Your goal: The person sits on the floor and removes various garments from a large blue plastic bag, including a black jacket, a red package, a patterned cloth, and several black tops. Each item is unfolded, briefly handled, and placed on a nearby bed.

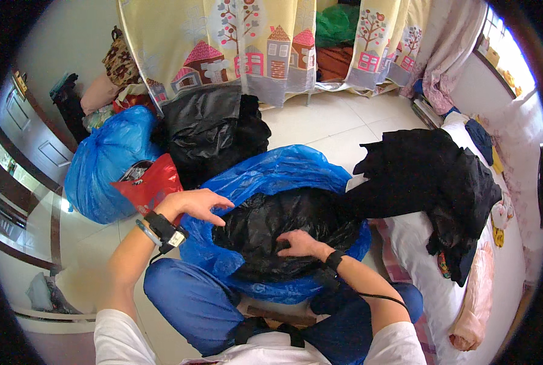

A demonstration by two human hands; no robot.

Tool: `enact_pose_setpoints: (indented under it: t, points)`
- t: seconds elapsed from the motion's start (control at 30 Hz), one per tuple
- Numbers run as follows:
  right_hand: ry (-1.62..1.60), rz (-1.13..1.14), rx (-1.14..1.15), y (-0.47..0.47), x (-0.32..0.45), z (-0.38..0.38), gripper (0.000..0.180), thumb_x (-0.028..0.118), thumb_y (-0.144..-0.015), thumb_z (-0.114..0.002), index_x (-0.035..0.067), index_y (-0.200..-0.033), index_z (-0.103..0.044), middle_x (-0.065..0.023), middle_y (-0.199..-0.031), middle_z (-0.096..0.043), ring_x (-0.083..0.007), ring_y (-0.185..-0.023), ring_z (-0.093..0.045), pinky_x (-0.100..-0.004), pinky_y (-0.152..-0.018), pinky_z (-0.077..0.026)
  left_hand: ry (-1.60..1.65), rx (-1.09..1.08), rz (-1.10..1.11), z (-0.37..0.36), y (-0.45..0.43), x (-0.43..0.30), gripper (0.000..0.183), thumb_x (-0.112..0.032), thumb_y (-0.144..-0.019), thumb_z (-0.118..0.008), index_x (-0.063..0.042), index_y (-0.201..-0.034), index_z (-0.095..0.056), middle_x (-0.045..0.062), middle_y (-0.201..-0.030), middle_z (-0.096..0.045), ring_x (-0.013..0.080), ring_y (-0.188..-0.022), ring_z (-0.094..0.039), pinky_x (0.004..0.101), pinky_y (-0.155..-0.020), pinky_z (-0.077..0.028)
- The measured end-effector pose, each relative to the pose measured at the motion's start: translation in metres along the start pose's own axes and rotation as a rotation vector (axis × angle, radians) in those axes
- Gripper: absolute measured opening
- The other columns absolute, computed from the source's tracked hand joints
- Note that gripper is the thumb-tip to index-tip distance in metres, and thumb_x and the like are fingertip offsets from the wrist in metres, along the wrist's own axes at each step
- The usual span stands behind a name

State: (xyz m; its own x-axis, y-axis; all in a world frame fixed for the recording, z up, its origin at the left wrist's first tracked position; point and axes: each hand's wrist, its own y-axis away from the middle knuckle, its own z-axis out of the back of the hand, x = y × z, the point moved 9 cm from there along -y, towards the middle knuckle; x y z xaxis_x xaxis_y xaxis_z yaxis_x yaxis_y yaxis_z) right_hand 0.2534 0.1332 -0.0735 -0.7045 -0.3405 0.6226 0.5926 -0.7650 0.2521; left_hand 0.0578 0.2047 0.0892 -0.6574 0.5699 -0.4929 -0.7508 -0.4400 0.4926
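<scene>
A black plastic bag [262, 219], bulging and crinkled, sits before me inside an open blue plastic bag [294, 159] whose rim spreads around it. My left hand [198, 205] is held at the left side of the blue bag, fingers apart and nothing in them. My right hand [299, 244] rests on top of the black bag with its fingers bent. Whether it pinches the plastic cannot be made out. Dark clothing [408, 178] lies just right of the bags, one part reaching to the black bag's edge.
To the left are a tied blue bag [112, 169], a red plastic bag [157, 182] and a black bag with dark fabric [203, 127]. A white-covered bed [417, 246] runs along the right, bearing a rolled pink cloth [474, 301]. A house-patterned curtain [207, 50] hangs ahead.
</scene>
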Motion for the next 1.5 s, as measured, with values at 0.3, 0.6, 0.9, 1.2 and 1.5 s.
enact_pose_setpoints:
  t: [0.3, 0.6, 0.9, 1.2, 1.5]
  points:
    - [-0.188, -0.2, -0.155, 0.002, -0.032, 0.049, 0.041, 0.032, -0.078, -0.071, 0.007, -0.11, -0.066, -0.0142, -0.104, -0.068, -0.0294, -0.095, -0.065, -0.0387, -0.084, -0.052, 0.611, -0.171, 0.149, -0.006, 0.023, 0.071, 0.06, -0.029, -0.086, -0.069, -0.001, -0.134, -0.047, 0.014, -0.134, -0.051, 0.0228, -0.125, -0.048, 0.0353, -0.107, -0.036]
    - [-0.37, -0.119, -0.197, -0.035, 0.011, 0.085, 0.038, 0.023, -0.08, -0.072, 0.006, -0.113, -0.065, -0.0113, -0.101, -0.069, -0.021, -0.092, -0.066, -0.0326, -0.082, -0.052, 1.202, -0.562, 0.217, -0.03, 0.03, 0.103, 0.082, -0.036, -0.085, -0.07, -0.005, -0.147, -0.025, 0.016, -0.151, -0.027, 0.0253, -0.138, -0.029, 0.0394, -0.112, -0.026]
    - [-0.96, -0.086, -0.383, -0.127, 0.058, 0.153, 0.049, 0.02, -0.082, -0.071, 0.0, -0.123, -0.055, -0.0123, -0.12, -0.062, -0.0205, -0.103, -0.06, -0.03, -0.087, -0.047, 1.484, -1.024, 0.134, 0.029, 0.04, 0.172, 0.097, -0.039, -0.082, -0.072, -0.006, -0.15, -0.01, 0.017, -0.156, -0.007, 0.0258, -0.144, -0.011, 0.0427, -0.114, -0.017]
    - [-1.209, -0.297, -0.42, -0.246, 0.056, 0.191, 0.097, 0.043, -0.076, -0.074, 0.004, -0.146, -0.02, -0.0156, -0.147, -0.03, -0.0295, -0.137, -0.025, -0.0439, -0.109, -0.024, 1.504, -1.24, 0.263, 0.098, 0.031, 0.245, 0.122, -0.052, -0.074, -0.075, -0.001, -0.148, 0.007, 0.016, -0.157, 0.002, 0.0248, -0.145, 0.0, 0.0398, -0.116, -0.004]
    - [-1.375, -0.288, -0.483, -0.325, 0.026, 0.198, 0.076, 0.034, -0.076, -0.076, 0.001, -0.131, -0.036, -0.0154, -0.126, -0.051, -0.0285, -0.113, -0.052, -0.0426, -0.093, -0.044, 1.455, -1.282, 0.202, 0.103, 0.0, 0.315, 0.08, -0.048, -0.081, -0.07, -0.004, -0.139, -0.036, 0.008, -0.137, -0.045, 0.0236, -0.125, -0.04, 0.0393, -0.106, -0.029]
